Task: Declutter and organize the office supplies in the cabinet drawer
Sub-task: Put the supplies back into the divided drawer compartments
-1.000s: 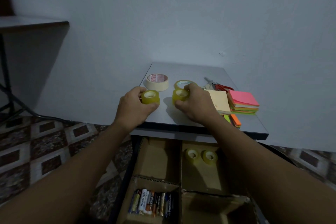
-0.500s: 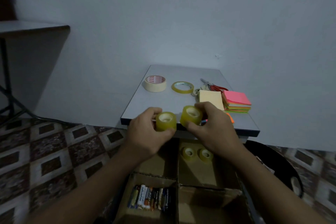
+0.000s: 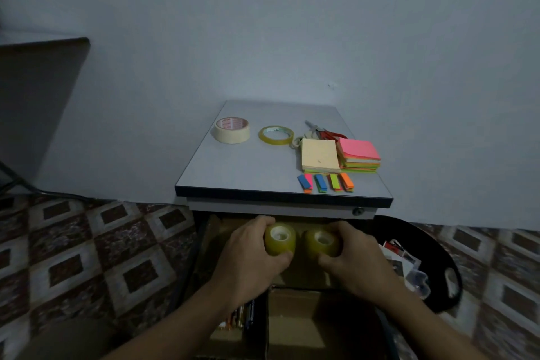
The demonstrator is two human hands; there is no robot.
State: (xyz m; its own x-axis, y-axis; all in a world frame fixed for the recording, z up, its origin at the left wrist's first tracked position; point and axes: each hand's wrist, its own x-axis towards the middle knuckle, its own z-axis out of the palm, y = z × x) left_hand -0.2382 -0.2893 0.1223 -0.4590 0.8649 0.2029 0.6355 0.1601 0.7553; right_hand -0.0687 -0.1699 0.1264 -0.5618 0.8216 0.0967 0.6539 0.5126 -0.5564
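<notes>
Step in hand: as I judge it, setting two small tape rolls into the rear of the drawer (image 3: 295,327).
Left grip: the left hand (image 3: 251,257) grasps the left roll (image 3: 280,240), thumb underneath and fingers curled over the far side.
Right grip: the right hand (image 3: 353,260) grasps the right roll (image 3: 322,242) the same way.
Where the rolls are: side by side over the rear of the open drawer, just below the front edge of the cabinet top (image 3: 233,175). I cannot tell whether they touch.
Look of the rolls: yellowish translucent tape, thickly wound on pale cores, with the holes facing me.
How I would do it: lower both rolls level and seat them against the back wall. Let go one hand at a time, because a round roll set on its edge may wander.
Caution: my hands hide the compartment floor, so I would look at it before releasing.
Drawer: brown cardboard partitions. Some batteries (image 3: 244,316) show partly beside the left forearm.
Not yet sorted: masking tape (image 3: 231,130), thin tape ring (image 3: 276,135), scissors (image 3: 327,133), sticky-note pads (image 3: 320,155) and index flags (image 3: 325,183), all on the cabinet top.
</notes>
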